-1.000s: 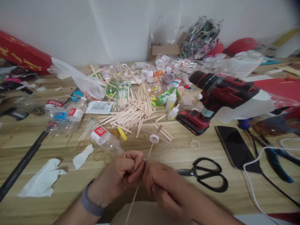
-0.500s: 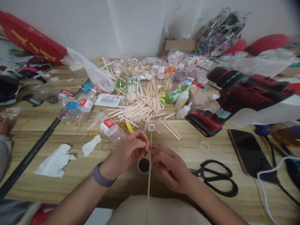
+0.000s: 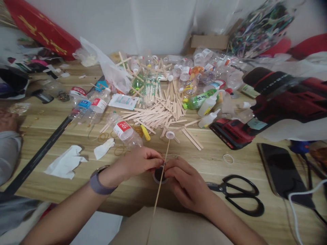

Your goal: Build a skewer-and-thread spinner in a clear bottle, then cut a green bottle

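A thin wooden stick (image 3: 156,200) runs up from near my body, between my hands, to a small white bottle cap (image 3: 170,135) at its far end. My right hand (image 3: 187,182) is curled with its fingertips closed on the stick. My left hand (image 3: 140,162) pinches beside the stick at the same spot; whatever lies between its thumb and finger is too small to make out. Under the fingertips sits a round pale-rimmed piece with a dark middle (image 3: 158,174), partly covered. Black-handled scissors (image 3: 240,194) lie right of my right hand.
Wooden craft sticks (image 3: 155,115) are heaped ahead, with plastic bottles (image 3: 124,129) around them. A red and black power drill (image 3: 258,105) stands at right, near a phone (image 3: 283,173). Crumpled tissue (image 3: 66,161) lies at left. Another person's hand (image 3: 7,120) rests at the far left.
My left hand has come down and its thumb and finger have closed beside the stick. The stick now slants more, its near end further left. The whole view has shifted slightly.
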A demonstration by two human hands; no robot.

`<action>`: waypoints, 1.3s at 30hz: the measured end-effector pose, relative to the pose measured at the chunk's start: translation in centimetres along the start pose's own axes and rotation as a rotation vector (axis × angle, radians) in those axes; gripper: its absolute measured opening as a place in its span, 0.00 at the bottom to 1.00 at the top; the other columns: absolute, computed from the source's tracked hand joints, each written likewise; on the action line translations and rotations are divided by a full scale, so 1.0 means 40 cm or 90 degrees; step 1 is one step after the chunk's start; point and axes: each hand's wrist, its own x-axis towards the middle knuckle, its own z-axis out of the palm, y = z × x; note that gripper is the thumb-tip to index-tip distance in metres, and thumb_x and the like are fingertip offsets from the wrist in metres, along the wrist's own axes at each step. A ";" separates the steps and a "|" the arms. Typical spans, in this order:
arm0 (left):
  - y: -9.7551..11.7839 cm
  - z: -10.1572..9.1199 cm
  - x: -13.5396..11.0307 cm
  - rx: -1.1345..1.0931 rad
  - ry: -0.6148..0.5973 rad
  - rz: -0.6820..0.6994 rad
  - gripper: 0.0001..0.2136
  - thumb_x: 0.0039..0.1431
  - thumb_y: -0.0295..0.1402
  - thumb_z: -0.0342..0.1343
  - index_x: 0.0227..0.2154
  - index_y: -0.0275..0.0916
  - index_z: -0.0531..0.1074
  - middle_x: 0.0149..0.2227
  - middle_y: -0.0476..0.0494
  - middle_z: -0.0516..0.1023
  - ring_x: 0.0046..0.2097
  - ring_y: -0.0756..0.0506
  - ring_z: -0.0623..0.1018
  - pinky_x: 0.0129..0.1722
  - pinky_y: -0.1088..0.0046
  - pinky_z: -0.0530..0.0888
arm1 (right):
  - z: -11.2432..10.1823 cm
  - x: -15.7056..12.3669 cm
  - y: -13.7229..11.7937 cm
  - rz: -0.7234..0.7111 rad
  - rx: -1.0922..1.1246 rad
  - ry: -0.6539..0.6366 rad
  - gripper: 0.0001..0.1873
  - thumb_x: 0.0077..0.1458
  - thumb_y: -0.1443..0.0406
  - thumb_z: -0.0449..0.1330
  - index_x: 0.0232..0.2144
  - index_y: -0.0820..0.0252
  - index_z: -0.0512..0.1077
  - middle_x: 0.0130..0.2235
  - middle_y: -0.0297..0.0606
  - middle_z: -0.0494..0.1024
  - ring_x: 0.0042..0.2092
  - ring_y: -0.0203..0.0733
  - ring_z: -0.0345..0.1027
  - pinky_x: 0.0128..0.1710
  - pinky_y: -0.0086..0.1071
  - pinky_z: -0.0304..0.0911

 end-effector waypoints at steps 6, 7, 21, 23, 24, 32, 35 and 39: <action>-0.002 -0.006 -0.004 0.021 0.001 0.020 0.09 0.54 0.35 0.54 0.24 0.38 0.76 0.21 0.52 0.71 0.25 0.51 0.68 0.25 0.77 0.61 | 0.004 -0.006 -0.004 0.018 0.005 -0.021 0.14 0.54 0.77 0.50 0.37 0.56 0.65 0.38 0.42 0.75 0.39 0.44 0.66 0.38 0.35 0.65; -0.005 -0.006 -0.005 0.036 -0.009 0.028 0.09 0.54 0.35 0.54 0.24 0.38 0.76 0.21 0.52 0.71 0.25 0.51 0.68 0.25 0.77 0.62 | 0.004 -0.007 -0.005 0.020 0.005 -0.021 0.14 0.54 0.77 0.50 0.37 0.57 0.65 0.38 0.42 0.75 0.39 0.44 0.66 0.38 0.36 0.65; -0.043 0.059 -0.014 -0.266 0.025 -0.016 0.08 0.49 0.37 0.58 0.25 0.38 0.69 0.16 0.57 0.64 0.18 0.55 0.57 0.18 0.77 0.50 | 0.002 -0.014 -0.013 0.059 0.092 0.002 0.13 0.54 0.77 0.49 0.35 0.56 0.64 0.35 0.39 0.72 0.38 0.42 0.64 0.37 0.35 0.63; -0.044 0.074 -0.015 -0.338 0.047 -0.024 0.08 0.47 0.37 0.58 0.25 0.39 0.68 0.15 0.59 0.61 0.18 0.55 0.54 0.18 0.77 0.47 | 0.005 -0.015 -0.014 0.082 0.139 0.038 0.11 0.56 0.77 0.48 0.33 0.55 0.63 0.33 0.37 0.70 0.37 0.41 0.64 0.35 0.34 0.61; -0.044 0.081 -0.016 -0.368 0.054 -0.026 0.08 0.47 0.36 0.59 0.24 0.39 0.68 0.14 0.59 0.59 0.18 0.55 0.53 0.19 0.76 0.46 | 0.007 -0.014 -0.014 0.094 0.163 0.057 0.11 0.57 0.76 0.48 0.32 0.55 0.63 0.33 0.36 0.69 0.36 0.40 0.64 0.35 0.33 0.60; -0.030 0.104 -0.008 -0.439 0.089 0.015 0.06 0.46 0.33 0.58 0.24 0.39 0.67 0.15 0.58 0.60 0.20 0.55 0.55 0.22 0.77 0.52 | 0.036 -0.006 -0.006 0.236 0.509 0.228 0.12 0.62 0.70 0.50 0.28 0.56 0.69 0.30 0.34 0.71 0.34 0.39 0.65 0.36 0.32 0.61; -0.021 0.110 -0.004 -0.436 0.099 0.034 0.08 0.49 0.36 0.59 0.26 0.38 0.67 0.17 0.57 0.63 0.21 0.55 0.57 0.22 0.77 0.53 | 0.042 -0.012 -0.001 0.281 0.634 0.275 0.09 0.59 0.69 0.54 0.29 0.56 0.71 0.30 0.35 0.72 0.35 0.40 0.67 0.38 0.33 0.62; -0.011 0.128 0.000 -0.483 0.104 0.037 0.10 0.49 0.38 0.61 0.27 0.39 0.67 0.17 0.58 0.63 0.20 0.56 0.56 0.21 0.78 0.52 | 0.027 -0.021 -0.010 0.202 0.502 0.254 0.10 0.63 0.67 0.53 0.31 0.55 0.73 0.36 0.37 0.75 0.40 0.42 0.68 0.41 0.35 0.63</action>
